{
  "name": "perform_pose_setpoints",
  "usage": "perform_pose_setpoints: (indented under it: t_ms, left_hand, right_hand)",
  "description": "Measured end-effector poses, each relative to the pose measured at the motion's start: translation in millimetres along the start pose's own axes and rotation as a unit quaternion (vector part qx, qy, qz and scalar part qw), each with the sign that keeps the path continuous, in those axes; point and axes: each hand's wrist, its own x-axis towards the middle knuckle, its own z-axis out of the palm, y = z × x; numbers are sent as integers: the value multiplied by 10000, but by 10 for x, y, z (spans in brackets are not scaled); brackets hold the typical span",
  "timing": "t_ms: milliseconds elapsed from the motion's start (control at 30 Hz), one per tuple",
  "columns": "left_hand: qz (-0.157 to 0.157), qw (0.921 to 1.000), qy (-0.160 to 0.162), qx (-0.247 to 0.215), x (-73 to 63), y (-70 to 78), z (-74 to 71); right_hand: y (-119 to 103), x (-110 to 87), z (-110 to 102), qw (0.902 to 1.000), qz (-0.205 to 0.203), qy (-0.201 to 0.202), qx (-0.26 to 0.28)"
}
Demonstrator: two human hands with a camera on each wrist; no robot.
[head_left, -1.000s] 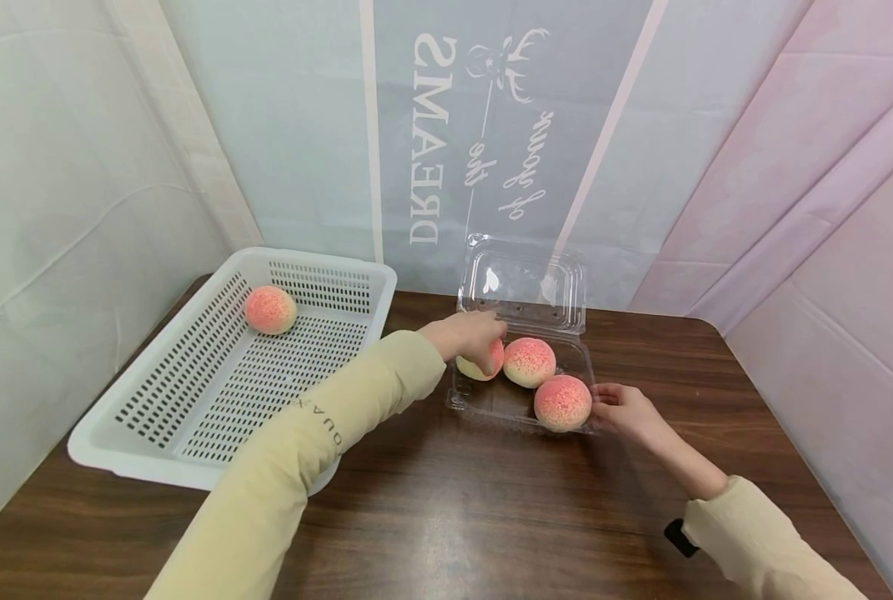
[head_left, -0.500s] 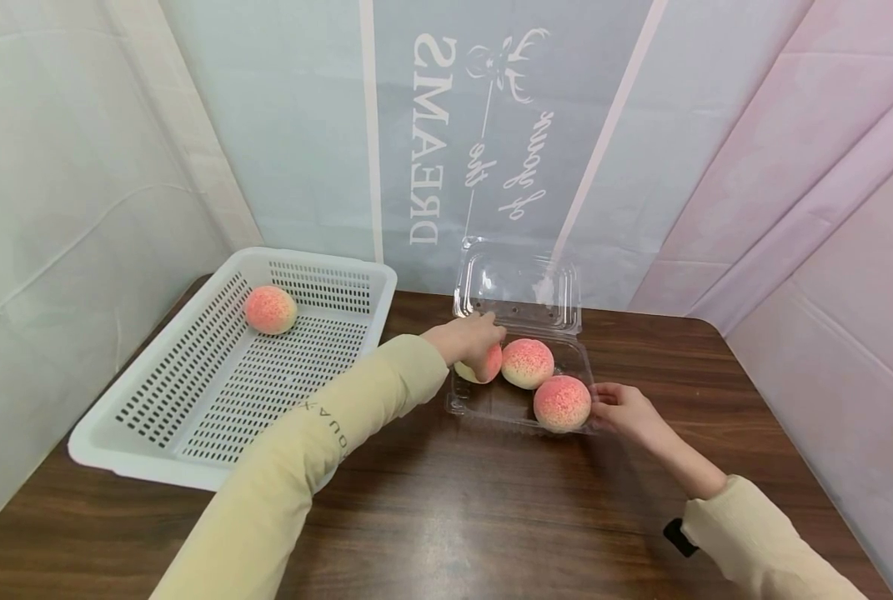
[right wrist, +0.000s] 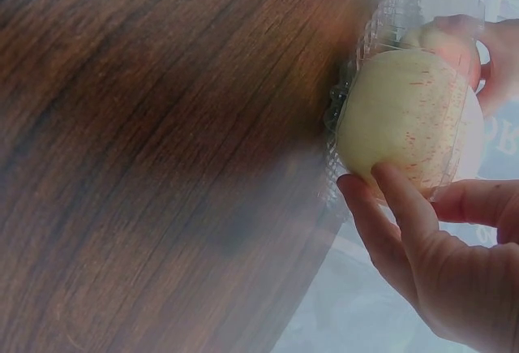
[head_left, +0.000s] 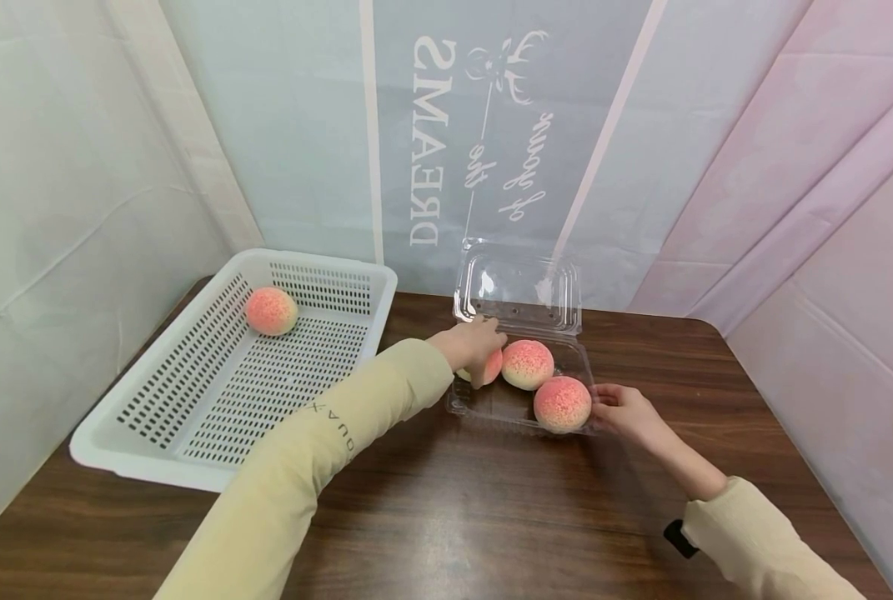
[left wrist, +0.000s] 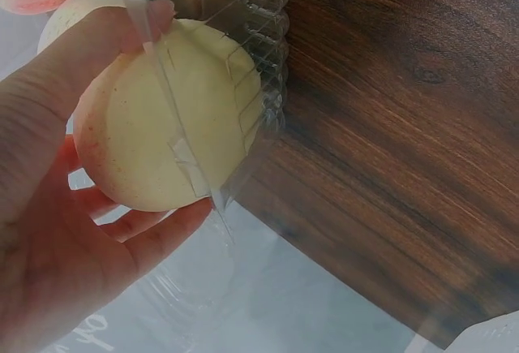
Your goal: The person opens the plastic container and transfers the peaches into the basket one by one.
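The left hand was closed partway, its thumb over one side of a peach and its fingers curled beneath the other, gripping it within the clear box. That peach sat toward 9 o'clock in the box. The right hand held the box's wall at about 4 o'clock with bent fingers, close beside the near peach.

The wide, rounded grip looked sound; a light, even squeeze probably suited it best, with the thumb minded where the plastic edge crossed close by. The middle peach lay just beside the gripped one, toward 3 o'clock of it, so pressure was better directed away from that side. Such a thin box would likely have skidded or flexed on the surface, making the right hand's steadying hold worthwhile, gentle enough not to bend the wall. The lid stood raised at 12 o'clock, leaving access from above; the white basket was well apart at 9 o'clock.
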Motion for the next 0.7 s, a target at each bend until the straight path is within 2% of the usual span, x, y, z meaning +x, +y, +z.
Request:
perform_pose_setpoints:
  t_ms: [433,700]
  left_hand:
    - [116,9999,1,-55,8,-15,-31]
    - [195,9997,65,129,18,-38,-72]
  right_hand:
    - [-7,-10,3,10000,-18,-32,75]
    - [-4,-4,3,10000,-36,8,23]
